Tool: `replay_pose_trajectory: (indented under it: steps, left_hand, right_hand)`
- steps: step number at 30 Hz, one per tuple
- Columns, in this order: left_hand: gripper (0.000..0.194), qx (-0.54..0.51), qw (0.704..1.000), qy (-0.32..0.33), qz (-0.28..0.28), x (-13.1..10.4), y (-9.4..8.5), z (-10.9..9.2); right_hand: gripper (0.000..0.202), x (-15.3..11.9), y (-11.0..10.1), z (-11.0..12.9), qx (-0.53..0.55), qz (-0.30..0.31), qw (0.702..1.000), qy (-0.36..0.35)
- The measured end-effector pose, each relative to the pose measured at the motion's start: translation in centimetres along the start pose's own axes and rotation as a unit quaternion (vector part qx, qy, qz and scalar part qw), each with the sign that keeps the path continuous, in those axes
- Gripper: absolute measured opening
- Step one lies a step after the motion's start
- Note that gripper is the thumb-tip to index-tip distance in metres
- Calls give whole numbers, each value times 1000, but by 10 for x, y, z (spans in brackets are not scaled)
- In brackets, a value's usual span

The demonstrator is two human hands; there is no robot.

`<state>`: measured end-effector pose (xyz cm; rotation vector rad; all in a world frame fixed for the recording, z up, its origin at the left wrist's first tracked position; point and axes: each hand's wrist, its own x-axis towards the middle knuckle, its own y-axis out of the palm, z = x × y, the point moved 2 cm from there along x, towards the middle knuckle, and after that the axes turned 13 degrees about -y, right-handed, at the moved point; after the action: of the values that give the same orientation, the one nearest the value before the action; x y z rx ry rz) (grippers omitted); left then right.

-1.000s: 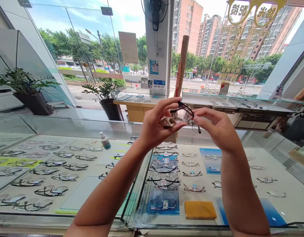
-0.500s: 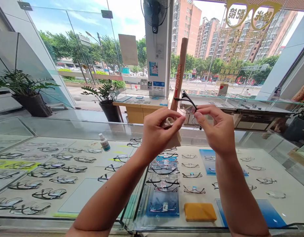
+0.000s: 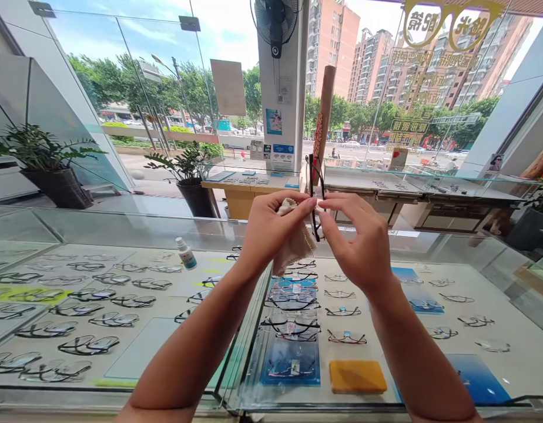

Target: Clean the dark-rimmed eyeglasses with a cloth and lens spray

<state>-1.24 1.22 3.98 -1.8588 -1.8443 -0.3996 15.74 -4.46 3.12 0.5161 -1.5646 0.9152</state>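
Note:
A pair of dark-framed eyeglasses is upright and turned edge-on between my hands, above the glass display counter. My left hand pinches the frame near its middle with thumb and index finger. A beige cleaning cloth is bunched in that same hand and hangs below it. Close against the other side of the glasses is my right hand. Its thumb and index finger are apart, the tips at the frame's edge; whether they touch it is hard to see.
Several rows of eyeglasses lie in the glass display counter. A white spray bottle stands behind to the left, and a mustard-yellow case is near the front. Beyond are a potted plant and a wooden post.
The eyeglasses have turned edge-on and shifted left, passing from my right fingers into my left pinch. My right hand has come closer to the left, its fingers now parted. The cloth hangs lower.

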Motion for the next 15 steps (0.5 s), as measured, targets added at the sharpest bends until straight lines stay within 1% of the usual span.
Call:
replay_pose_trajectory:
  steps: [4, 7, 9, 11, 15]
  left_hand:
    - [22, 78, 996, -9, 43, 2, -11, -4]
    - [19, 185, 978, -35, 94, 2, -19, -6]
    - [19, 266, 952, -71, 134, 3, -22, -4]
    - [19, 339, 921, -103, 162, 4, -26, 0]
    - [19, 449, 854, -143, 219, 11, -37, 17]
  right_hand:
    - [17, 1, -12, -5, 9, 5, 999, 41]
    - [19, 1, -25, -9, 29, 6, 998, 62]
    - [19, 3, -34, -10, 42, 12, 997, 61]
    - [19, 4, -41, -9, 47, 17, 997, 57]
    - [19, 6, -46, -5, 48, 21, 997, 53]
